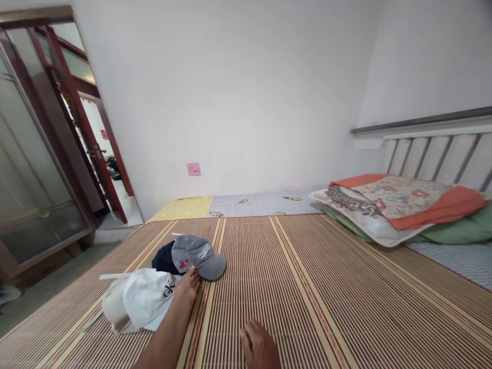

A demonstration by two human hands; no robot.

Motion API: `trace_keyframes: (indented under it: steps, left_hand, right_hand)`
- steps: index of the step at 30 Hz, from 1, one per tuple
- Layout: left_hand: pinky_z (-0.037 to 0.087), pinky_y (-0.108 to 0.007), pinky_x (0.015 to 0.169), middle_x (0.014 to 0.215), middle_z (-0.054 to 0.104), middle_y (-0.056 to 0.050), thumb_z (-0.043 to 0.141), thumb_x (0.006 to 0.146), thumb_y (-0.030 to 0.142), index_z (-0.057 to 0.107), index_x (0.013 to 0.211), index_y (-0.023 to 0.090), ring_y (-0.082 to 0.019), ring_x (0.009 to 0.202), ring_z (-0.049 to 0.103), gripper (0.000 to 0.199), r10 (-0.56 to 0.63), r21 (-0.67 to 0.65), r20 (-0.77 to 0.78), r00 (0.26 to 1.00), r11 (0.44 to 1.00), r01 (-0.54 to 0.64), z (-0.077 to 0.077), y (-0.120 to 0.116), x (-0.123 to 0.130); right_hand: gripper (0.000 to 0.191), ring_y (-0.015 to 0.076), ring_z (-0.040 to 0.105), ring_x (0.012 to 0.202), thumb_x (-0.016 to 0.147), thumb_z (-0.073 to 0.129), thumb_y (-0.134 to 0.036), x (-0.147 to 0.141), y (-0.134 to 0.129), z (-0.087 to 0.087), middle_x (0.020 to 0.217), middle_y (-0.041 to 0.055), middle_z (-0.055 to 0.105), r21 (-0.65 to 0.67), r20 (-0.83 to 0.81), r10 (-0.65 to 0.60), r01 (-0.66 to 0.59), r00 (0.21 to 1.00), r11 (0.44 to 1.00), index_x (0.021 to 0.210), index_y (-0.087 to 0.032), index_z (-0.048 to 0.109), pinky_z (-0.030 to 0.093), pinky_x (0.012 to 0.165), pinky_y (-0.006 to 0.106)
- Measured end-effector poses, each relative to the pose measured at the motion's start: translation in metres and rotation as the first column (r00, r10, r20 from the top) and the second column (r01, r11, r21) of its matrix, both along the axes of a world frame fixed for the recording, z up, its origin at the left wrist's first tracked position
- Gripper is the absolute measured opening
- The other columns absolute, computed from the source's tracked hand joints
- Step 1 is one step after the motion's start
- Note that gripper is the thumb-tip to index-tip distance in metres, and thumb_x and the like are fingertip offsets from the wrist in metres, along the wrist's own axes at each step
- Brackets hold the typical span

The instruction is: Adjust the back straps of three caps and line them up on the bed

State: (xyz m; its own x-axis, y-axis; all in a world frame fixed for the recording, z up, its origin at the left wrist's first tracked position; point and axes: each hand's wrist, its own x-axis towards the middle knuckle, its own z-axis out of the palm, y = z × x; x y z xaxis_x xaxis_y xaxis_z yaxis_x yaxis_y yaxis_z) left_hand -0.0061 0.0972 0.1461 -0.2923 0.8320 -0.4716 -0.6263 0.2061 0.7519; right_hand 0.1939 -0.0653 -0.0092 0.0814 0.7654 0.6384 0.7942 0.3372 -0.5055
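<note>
A grey cap with white lettering and a red patch lies on the striped mat at centre left, over a dark navy cap. My left hand reaches to the grey cap's near edge, its fingers closed on the rim beside the brim. Nearer to me, a white cap with a black logo rests against a beige cap, left of my left forearm. My right hand is at the bottom centre over the mat, its fingers curled together with nothing visible in them.
The striped mat covers the bed. Pillows with an orange floral cover lie at the right, before a white slatted headboard. A white wall with a pink sticker stands behind; a doorway is at the left.
</note>
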Motion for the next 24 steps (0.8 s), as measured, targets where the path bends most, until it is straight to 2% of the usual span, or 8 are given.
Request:
trace_keyframes:
  steps: [4, 7, 12, 15, 19, 22, 24]
  left_hand:
    - [0.063, -0.043, 0.085, 0.126, 0.069, -0.009, 0.066, 0.099, 0.035, 0.065, 0.127, 0.018, -0.023, 0.102, 0.071, 0.033, 0.028, 0.028, 0.039, 0.999, 0.999, -0.029, 0.005, 0.002, 0.006]
    - [0.063, -0.042, 0.084, 0.124, 0.07, -0.009, 0.066, 0.1, 0.036, 0.065, 0.127, 0.018, -0.023, 0.1, 0.071, 0.033, 0.021, 0.033, 0.068, 0.997, 0.999, -0.023, 0.002, -0.005, 0.013]
    - [0.062, -0.045, 0.088, 0.128, 0.069, -0.01, 0.067, 0.099, 0.035, 0.065, 0.127, 0.018, -0.024, 0.105, 0.07, 0.033, -0.022, -0.015, 0.099, 0.995, 1.0, 0.024, -0.003, -0.018, 0.025]
    - [0.063, -0.043, 0.085, 0.124, 0.07, -0.009, 0.067, 0.099, 0.035, 0.065, 0.126, 0.018, -0.023, 0.101, 0.071, 0.032, -0.027, 0.037, 0.131, 0.991, 0.999, 0.022, 0.01, -0.012, 0.031]
    - [0.063, -0.041, 0.085, 0.118, 0.074, -0.008, 0.063, 0.102, 0.034, 0.066, 0.125, 0.017, -0.021, 0.097, 0.073, 0.029, -0.076, 0.195, 0.197, 0.978, 0.98, 0.037, 0.041, -0.01, 0.04]
    - [0.059, -0.042, 0.099, 0.11, 0.081, -0.009, 0.055, 0.104, 0.03, 0.069, 0.128, 0.019, -0.024, 0.106, 0.075, 0.03, -0.182, 0.309, 0.229, 0.956, 0.945, 0.106, 0.055, -0.03, 0.048]
    - [0.054, -0.046, 0.108, 0.111, 0.084, -0.01, 0.053, 0.103, 0.034, 0.069, 0.133, 0.022, -0.028, 0.118, 0.073, 0.036, -0.266, 0.349, 0.236, 0.934, 0.921, 0.174, 0.054, -0.054, 0.055]
  right_hand:
    - [0.042, 0.014, 0.046, 0.05, 0.11, 0.035, -0.038, 0.0, -0.003, 0.007, 0.064, -0.0032, 0.045, -0.009, 0.01, -0.011, 0.012, 1.0, 1.0, 0.071, -0.024, 0.044, 0.021, 0.049, 0.027]
    - [0.041, 0.0144, 0.045, 0.05, 0.109, 0.037, -0.037, 0.001, -0.004, 0.011, 0.064, -0.0035, 0.045, -0.009, 0.007, -0.01, 0.01, 1.0, 1.0, 0.071, -0.025, 0.043, 0.021, 0.049, 0.028]
    - [0.034, 0.0154, 0.052, 0.055, 0.106, 0.042, -0.03, 0.002, -0.006, 0.015, 0.067, -0.0025, 0.051, -0.004, 0.013, -0.002, 0.002, 1.0, 1.0, 0.073, -0.025, 0.043, 0.025, 0.052, 0.027]
    - [0.031, 0.0153, 0.055, 0.057, 0.104, 0.044, -0.027, 0.002, -0.007, 0.017, 0.069, -0.0024, 0.053, -0.002, 0.021, -0.004, 0.004, 1.0, 1.0, 0.074, -0.025, 0.043, 0.027, 0.053, 0.027]
    - [0.031, 0.015, 0.055, 0.057, 0.104, 0.045, -0.027, 0.001, -0.008, 0.019, 0.068, -0.0027, 0.053, -0.006, 0.014, -0.017, 0.017, 1.0, 1.0, 0.073, -0.024, 0.044, 0.027, 0.054, 0.026]
    - [0.03, 0.0158, 0.056, 0.06, 0.103, 0.047, -0.026, 0.001, -0.008, 0.021, 0.07, -0.0017, 0.055, -0.015, -0.011, -0.014, 0.014, 1.0, 1.0, 0.073, -0.024, 0.048, 0.031, 0.055, 0.026]
    - [0.031, 0.0165, 0.059, 0.063, 0.103, 0.047, -0.026, 0.0, -0.007, 0.02, 0.071, -0.0007, 0.058, -0.022, -0.04, -0.004, 0.003, 0.999, 1.0, 0.073, -0.023, 0.052, 0.036, 0.057, 0.027]
